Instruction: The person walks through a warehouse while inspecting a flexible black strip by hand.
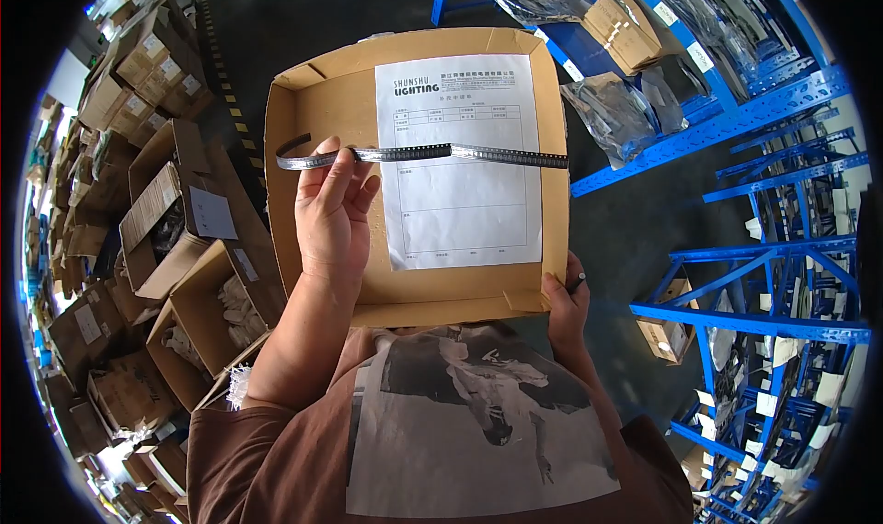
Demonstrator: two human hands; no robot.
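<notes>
My left hand (334,213) is raised over a shallow cardboard box lid (554,202), thumb and fingers pinching a dark strip of component carrier tape (409,153). The tape bends near its middle, stretches right across the lid and curls back at its left end. Beneath it in the lid lies a white printed form (463,216) with a table of lines and a "SHUNSHU LIGHTING" heading. At the lid's near right corner, my right hand (565,303) grips the edge. A small dark object with a light end shows by its fingers; I cannot make out what it is.
Stacked cartons (156,64) and an open cardboard box (207,290) with pale contents stand on the left. Blue metal shelving (736,317) runs along the right, carrying plastic-wrapped items (612,119) and labels. Dark floor (313,9) with a yellow-striped line lies beyond the lid.
</notes>
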